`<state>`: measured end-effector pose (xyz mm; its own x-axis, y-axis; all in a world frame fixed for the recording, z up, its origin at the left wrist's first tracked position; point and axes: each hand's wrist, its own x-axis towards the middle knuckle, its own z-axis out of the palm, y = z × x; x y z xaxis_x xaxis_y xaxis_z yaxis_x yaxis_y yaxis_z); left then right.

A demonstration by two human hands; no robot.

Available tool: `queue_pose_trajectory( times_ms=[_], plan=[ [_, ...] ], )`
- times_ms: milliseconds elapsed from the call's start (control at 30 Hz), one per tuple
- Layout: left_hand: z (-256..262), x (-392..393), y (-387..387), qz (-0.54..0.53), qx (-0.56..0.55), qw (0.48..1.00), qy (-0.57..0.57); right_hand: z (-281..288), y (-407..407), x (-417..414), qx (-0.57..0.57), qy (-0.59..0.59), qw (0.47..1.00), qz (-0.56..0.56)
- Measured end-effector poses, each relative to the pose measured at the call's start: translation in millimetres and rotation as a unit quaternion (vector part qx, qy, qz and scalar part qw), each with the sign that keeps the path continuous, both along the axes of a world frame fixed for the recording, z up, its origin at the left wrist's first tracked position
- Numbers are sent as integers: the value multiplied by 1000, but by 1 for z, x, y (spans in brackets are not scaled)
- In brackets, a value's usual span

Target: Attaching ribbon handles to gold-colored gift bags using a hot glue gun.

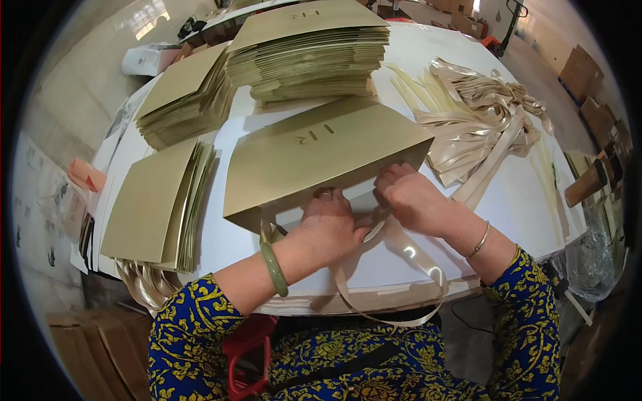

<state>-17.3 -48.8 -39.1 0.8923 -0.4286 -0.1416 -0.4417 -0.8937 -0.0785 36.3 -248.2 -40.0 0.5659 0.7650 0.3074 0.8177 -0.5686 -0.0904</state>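
A gold paper gift bag (pixel 341 145) lies in front of me on its side, its mouth towards me and raised lettering on its upper panel. My left hand (pixel 331 220) is at the mouth, fingers curled under the upper edge and partly hidden, so its hold is unclear. My right hand (pixel 409 195) is at the right part of the mouth, closed around a cream satin ribbon (pixel 411 250), its fingertips hidden inside. From between both hands the ribbon hangs in a long loop over the table's front edge. A short ribbon piece (pixel 266 233) shows beside my left wrist.
A tall stack of gold bags (pixel 311 60) stands at the back, with smaller stacks of bags (pixel 180 90) and folded bags (pixel 150 205) on the left. Bundled satin ribbons (pixel 481 130) lie on the white table (pixel 526 210) at right. A red-framed thing (pixel 251 361) is by my lap.
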Motion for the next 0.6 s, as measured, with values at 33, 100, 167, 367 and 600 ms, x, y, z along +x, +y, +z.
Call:
queue_pose_trajectory(
  times_ms=[33,100,167,367,600],
  plan=[
    [1,-3,-4,-41,43,996,-68,8,1,-2,-58,-32,998,23],
    [0,-2,-11,-62,73,995,31,13,2,0,-116,-63,990,47],
    [-6,-3,-15,-69,149,986,30,15,2,6,-175,-78,977,89],
    [-24,-8,-18,-70,155,983,-75,24,-6,28,-326,-180,913,165],
    [-19,-7,-28,-58,179,982,-31,72,-9,15,-418,-183,867,201]
  ],
)
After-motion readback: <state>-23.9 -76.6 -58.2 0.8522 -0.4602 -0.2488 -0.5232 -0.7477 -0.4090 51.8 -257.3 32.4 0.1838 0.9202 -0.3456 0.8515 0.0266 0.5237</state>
